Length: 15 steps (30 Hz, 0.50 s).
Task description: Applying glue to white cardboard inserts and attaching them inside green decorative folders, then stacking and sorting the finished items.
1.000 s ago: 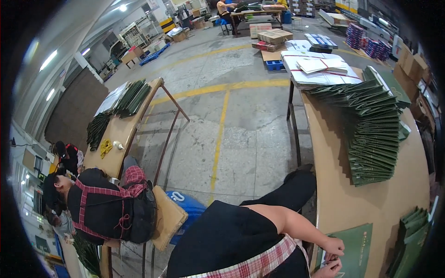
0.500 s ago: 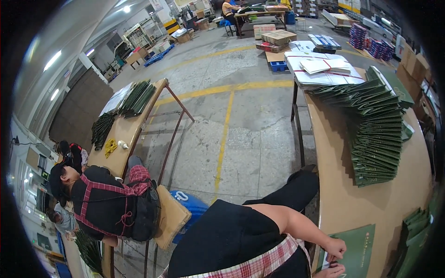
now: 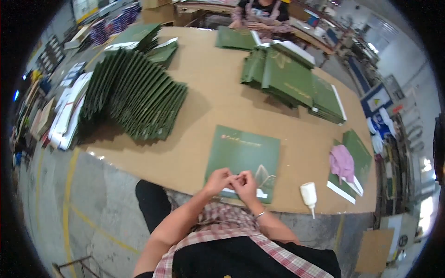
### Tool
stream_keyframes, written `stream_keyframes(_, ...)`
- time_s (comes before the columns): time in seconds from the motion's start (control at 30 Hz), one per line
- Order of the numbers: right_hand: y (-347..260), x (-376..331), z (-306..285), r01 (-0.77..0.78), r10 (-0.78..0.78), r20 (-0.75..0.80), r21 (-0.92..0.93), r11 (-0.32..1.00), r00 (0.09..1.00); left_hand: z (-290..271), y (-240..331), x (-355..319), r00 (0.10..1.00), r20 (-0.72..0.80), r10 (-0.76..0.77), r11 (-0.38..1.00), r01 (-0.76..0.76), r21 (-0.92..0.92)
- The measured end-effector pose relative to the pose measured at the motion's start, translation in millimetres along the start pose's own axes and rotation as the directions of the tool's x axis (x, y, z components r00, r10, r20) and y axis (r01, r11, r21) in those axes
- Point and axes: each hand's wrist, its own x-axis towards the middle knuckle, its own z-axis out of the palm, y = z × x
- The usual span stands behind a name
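A flat green printed sheet (image 3: 241, 153), perhaps a folded paper bag, lies at the near table edge, with gold line art and a white strip along its near side. Above its near edge my left hand (image 3: 219, 180) and my right hand (image 3: 245, 186) meet, fingertips pinched together. Something small and dark seems to show between them, too small to name. To the right, a white glue bottle (image 3: 308, 193) lies with its nozzle toward me. Beyond it, a pink cloth (image 3: 342, 162) rests on more green pieces (image 3: 359, 155).
A fanned stack of green pieces (image 3: 139, 92) fills the table's left side, beside white bundled sheets (image 3: 69, 111). Further green stacks (image 3: 287, 76) stand at the far right of the tabletop (image 3: 208, 106). Across the table is another person (image 3: 262, 16).
My view has swung from the aisle at the left to the table in front of me. Both hands stay together over the near edge of the green sheet.
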Motion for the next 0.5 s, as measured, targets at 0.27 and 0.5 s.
stream_keyframes(0.27,0,-7,-20,0.003,0.004,0.037,-0.186,0.983,0.999,11,0,-1,0.984,0.148,-0.095,0.978,0.12,-0.169)
stream_keyframes(0.5,-2,-1,-14,0.147,-0.137,0.062,-0.207,0.967,0.989,3,4,2,0.982,0.161,-0.102,0.981,0.126,-0.148)
